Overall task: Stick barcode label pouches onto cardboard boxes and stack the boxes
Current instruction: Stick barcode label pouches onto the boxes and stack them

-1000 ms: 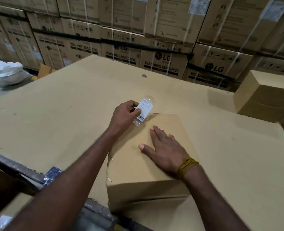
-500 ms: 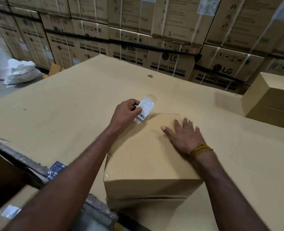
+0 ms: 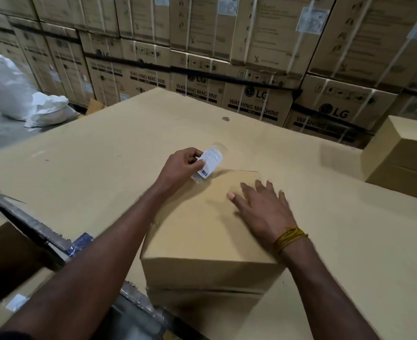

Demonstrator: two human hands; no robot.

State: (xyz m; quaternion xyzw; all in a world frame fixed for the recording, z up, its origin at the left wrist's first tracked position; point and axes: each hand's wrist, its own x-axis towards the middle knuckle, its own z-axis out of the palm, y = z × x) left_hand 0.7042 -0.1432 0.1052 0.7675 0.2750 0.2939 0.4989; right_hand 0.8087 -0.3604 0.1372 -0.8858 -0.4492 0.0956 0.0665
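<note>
Left hand up at the far left corner of the cardboard box, fingers and thumb pinching the barcode label pouch by its left edge. The pouch is tilted, its lower end right at the box's far edge; whether it touches the lid, I can't tell. Right hand lies flat on the box top toward the far right corner, fingers straight and spread, holding nothing, pressing the lid down.

The box sits at the near edge of the big cardboard sheet that serves as the work surface. A second plain box stands at the sheet's right edge, well apart. Beyond the far edge, a wall of washing machine cartons; white sacks on the floor off the left side.

Now, handling. That pouch looks like thin clear film with a paper slip inside: feather-light, floppy, probably slick on the outside and tacky on the back. An edge pinch like this one seems right, keeping fingers off the adhesive, then smooth it down from one end to avoid creases. The box reads as stiff and probably not heavy for its bulk; for stacking, take it by two opposite sides, low, with both hands.
</note>
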